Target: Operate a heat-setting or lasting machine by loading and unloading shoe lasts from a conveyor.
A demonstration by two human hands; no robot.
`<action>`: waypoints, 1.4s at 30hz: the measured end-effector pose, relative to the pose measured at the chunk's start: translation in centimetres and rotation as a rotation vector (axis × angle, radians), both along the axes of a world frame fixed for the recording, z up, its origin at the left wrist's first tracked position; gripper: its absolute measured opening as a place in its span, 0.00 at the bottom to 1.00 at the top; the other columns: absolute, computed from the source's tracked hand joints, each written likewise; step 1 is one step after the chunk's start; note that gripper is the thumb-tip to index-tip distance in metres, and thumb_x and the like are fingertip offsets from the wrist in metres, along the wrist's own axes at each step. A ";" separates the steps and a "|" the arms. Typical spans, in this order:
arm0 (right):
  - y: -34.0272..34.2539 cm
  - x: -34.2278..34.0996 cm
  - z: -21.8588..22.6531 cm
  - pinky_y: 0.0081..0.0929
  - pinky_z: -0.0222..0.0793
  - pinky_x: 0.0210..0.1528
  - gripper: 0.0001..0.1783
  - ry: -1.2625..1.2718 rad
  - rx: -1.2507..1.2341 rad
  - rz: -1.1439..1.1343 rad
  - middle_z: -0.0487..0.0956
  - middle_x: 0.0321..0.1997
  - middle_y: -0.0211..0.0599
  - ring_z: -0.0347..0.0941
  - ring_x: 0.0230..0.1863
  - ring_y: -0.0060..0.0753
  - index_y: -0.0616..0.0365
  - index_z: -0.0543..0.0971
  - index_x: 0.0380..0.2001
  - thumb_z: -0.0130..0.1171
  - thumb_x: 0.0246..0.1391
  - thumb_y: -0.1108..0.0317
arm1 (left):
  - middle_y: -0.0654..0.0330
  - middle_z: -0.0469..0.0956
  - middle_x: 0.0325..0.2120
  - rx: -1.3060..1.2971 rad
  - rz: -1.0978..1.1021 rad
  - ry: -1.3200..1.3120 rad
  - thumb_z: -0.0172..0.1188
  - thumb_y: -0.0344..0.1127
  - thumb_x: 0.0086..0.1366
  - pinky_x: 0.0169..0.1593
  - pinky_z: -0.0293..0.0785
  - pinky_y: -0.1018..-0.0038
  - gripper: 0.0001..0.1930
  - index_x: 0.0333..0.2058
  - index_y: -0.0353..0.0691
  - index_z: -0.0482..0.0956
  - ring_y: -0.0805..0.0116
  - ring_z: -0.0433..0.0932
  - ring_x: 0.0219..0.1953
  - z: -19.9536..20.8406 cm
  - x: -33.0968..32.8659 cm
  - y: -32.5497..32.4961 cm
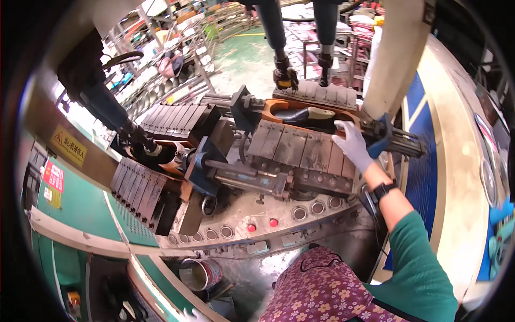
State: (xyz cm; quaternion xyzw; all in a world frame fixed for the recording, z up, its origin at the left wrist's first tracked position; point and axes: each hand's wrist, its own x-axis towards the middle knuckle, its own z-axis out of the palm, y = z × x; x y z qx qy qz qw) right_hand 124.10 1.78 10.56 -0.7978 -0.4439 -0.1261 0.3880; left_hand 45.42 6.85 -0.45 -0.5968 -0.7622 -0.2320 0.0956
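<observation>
My right hand (351,144), in a white glove, reaches over the right end of a slatted metal block (300,150) on a press. Its fingers are apart and it holds nothing; whether the fingertips touch the block I cannot tell. Just beyond them, a dark shoe-shaped piece with a beige part (321,113) lies between orange pads (274,106). My left hand (194,315), also gloved, shows only at the lower edge, low beside the machine. Its visible fingers look spread, with nothing seen in them.
A second press station (140,188) with slatted blocks stands at the left, under a blue cylinder (104,104). Two more cylinders (271,27) hang above the far block. Red buttons (273,222) sit on the front panel. A bucket (199,274) stands below. Racks (185,64) fill the background.
</observation>
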 end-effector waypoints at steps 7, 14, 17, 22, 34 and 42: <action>11.1 14.0 -1.9 0.42 0.65 0.64 0.48 0.076 -0.636 0.130 0.74 0.61 0.52 0.70 0.62 0.52 0.59 0.72 0.61 0.73 0.37 0.45 | 0.36 0.71 0.59 -0.179 -0.306 -0.204 0.60 0.35 0.64 0.66 0.63 0.58 0.19 0.51 0.30 0.79 0.40 0.70 0.61 3.2 16.6 -6.7; 15.5 18.0 -3.3 0.41 0.70 0.57 0.44 0.283 -0.909 0.422 0.83 0.50 0.49 0.77 0.53 0.51 0.55 0.79 0.54 0.75 0.30 0.45 | 0.42 0.78 0.50 -0.412 -0.005 -0.393 0.59 0.38 0.67 0.60 0.69 0.60 0.17 0.47 0.30 0.80 0.45 0.75 0.54 -2.1 12.2 -18.8; 14.9 16.5 -3.6 0.40 0.72 0.56 0.41 0.131 -0.709 0.295 0.83 0.50 0.44 0.78 0.54 0.48 0.48 0.81 0.51 0.73 0.30 0.42 | 0.43 0.80 0.48 -0.411 0.096 -0.330 0.57 0.42 0.70 0.58 0.72 0.61 0.18 0.48 0.31 0.80 0.46 0.77 0.52 -5.8 10.7 -23.7; 12.0 16.2 -2.9 0.41 0.73 0.55 0.37 0.107 -0.683 0.256 0.84 0.48 0.41 0.79 0.52 0.46 0.45 0.81 0.49 0.73 0.31 0.45 | 0.43 0.80 0.48 -0.403 0.204 -0.386 0.54 0.44 0.73 0.58 0.72 0.62 0.20 0.51 0.32 0.78 0.47 0.77 0.52 -9.2 12.6 -24.8; 4.8 15.5 3.7 0.32 0.67 0.63 0.40 0.587 -0.212 0.590 0.75 0.60 0.40 0.71 0.59 0.36 0.64 0.68 0.65 0.69 0.47 0.76 | 0.52 0.77 0.55 -0.254 -0.325 -0.728 0.59 0.37 0.69 0.64 0.67 0.67 0.20 0.57 0.37 0.76 0.59 0.74 0.60 6.7 16.7 -7.9; -0.9 -11.1 13.2 0.30 0.67 0.62 0.44 0.771 0.056 0.717 0.74 0.60 0.43 0.72 0.56 0.34 0.70 0.66 0.64 0.69 0.40 0.72 | 0.46 0.49 0.73 -0.393 -1.117 -1.115 0.69 0.54 0.59 0.74 0.48 0.64 0.55 0.73 0.38 0.44 0.56 0.50 0.75 21.1 28.5 3.8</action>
